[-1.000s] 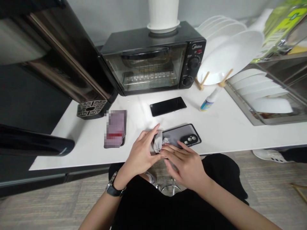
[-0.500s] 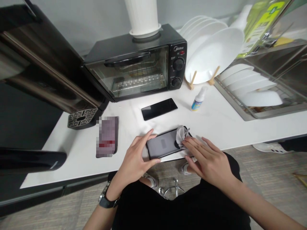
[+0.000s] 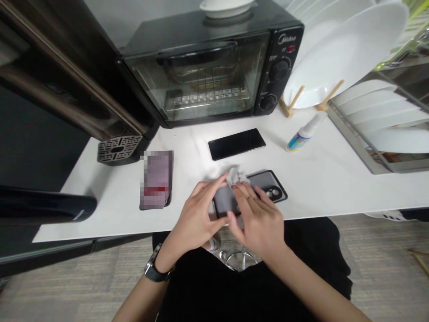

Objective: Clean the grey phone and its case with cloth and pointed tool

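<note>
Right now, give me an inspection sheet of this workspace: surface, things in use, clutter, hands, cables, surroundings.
Surface: white countertop, light reflections visible.
Things in use: phone case near the front edge; crumpled cloth against it.
Clutter: black phone, spray bottle, pixelated item.
Hands: left hand grips the case's left end; right hand touches the cloth.
Cables: nothing seen.
Surroundings: toaster oven behind, white plates at right, dark machine at left.

A kitchen or pantry corner: a toaster oven (image 3: 212, 74) stands at top centre on a white table (image 3: 321, 188), white plates (image 3: 348, 49) fill a wooden rack (image 3: 291, 103) at upper right, and a drip grille (image 3: 119, 150) shows at left.
</note>
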Demonstrator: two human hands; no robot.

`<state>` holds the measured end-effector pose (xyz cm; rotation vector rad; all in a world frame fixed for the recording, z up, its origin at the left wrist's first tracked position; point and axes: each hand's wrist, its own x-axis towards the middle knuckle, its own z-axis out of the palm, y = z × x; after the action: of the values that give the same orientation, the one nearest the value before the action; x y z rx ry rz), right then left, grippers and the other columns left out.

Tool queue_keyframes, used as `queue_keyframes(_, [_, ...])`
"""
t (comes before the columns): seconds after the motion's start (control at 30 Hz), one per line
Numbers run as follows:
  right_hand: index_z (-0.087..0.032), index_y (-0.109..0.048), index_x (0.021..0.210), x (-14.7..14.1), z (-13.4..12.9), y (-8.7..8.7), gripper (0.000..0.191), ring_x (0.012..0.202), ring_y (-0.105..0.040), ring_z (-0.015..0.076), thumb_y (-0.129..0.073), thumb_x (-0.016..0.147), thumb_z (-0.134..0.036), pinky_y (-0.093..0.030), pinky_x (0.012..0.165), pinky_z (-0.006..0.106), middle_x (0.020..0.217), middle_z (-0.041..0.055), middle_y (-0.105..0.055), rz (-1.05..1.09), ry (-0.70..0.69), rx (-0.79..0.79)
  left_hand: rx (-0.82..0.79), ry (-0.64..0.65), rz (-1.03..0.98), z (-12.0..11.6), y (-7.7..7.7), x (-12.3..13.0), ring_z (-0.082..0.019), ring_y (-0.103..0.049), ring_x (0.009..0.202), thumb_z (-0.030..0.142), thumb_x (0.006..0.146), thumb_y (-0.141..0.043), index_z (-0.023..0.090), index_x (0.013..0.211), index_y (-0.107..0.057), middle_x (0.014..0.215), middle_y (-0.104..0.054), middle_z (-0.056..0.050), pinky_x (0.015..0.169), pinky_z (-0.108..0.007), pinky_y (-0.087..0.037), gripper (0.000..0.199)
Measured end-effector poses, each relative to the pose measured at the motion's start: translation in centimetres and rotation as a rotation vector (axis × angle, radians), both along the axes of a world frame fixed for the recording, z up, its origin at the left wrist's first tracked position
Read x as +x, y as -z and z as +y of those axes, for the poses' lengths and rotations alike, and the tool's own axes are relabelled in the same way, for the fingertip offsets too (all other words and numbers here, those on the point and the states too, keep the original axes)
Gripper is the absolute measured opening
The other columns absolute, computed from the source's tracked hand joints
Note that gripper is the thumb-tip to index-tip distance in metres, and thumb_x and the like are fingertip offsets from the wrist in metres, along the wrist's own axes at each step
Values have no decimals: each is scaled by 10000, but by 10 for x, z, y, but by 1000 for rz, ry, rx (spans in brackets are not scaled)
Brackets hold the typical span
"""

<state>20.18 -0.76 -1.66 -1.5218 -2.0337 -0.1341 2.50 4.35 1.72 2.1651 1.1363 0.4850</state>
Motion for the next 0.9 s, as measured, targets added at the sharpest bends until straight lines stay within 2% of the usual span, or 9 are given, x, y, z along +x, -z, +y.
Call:
queue_keyframes(0.1, [-16,-651,1303,-23,-7,-2,487,1266,-668,293,-441,1011,-344,-469,1146,431,1329,189,-709,56,-144,-39,-15,23,-15,0,1,-4,-265,-563,1218,95,818,-687,294,1637,-263,1382,-625,-54,1078,-411,-484,944])
queue_keyframes(0.17, [-24,-664,1286,-24,-10,-5,465,1262,-671,291,-463,1000,-330,-485,1137,447,1318,181,-717,75,-190,-61,-20,25,-18,0,1,-5,-265,-570,1201,75,803,-676,293,1644,-246,1377,-623,-56,1064,-409,-491,969])
queue_keyframes(0.37, [-150,-684,1247,15,-21,-13,314,1215,-702,201,-497,1042,-296,-475,1130,406,1276,50,-756,113,-329,-111,17,40,7,-2,1,-4,-291,-498,1320,319,847,-826,328,1650,-193,1504,-570,-45,1137,-447,-432,1023])
queue_keyframes(0.43, [-171,-681,1248,28,-26,-13,288,1212,-703,186,-521,1056,-315,-431,1164,394,1277,31,-757,101,-313,-103,36,44,20,-4,1,-3,-296,-488,1333,389,846,-834,336,1648,-192,1519,-563,-43,1148,-461,-417,1028])
queue_keyframes(0.57, [-191,-678,1264,54,-32,-13,262,1213,-702,172,-552,1062,-300,-316,1237,386,1289,21,-753,49,-262,-51,54,40,47,-5,2,-2,-292,-478,1353,413,848,-832,342,1646,-180,1539,-550,-34,1164,-471,-400,1033])
queue_keyframes(0.73, [-184,-643,1346,91,-38,-14,324,1204,-708,192,-554,1064,-315,-281,1254,404,1313,43,-740,-93,-112,-39,60,29,77,-5,0,-1,-294,-482,1358,389,842,-836,342,1643,-193,1538,-550,-38,1164,-477,-403,1028])
queue_keyframes(0.9, [-160,-531,1489,92,-47,-9,468,1293,-654,225,-548,1064,-355,-254,1266,431,1461,81,-637,-185,3,-54,42,25,95,-5,-2,1,-287,-476,1354,390,869,-813,356,1637,-208,1537,-554,-25,1162,-476,-400,979])
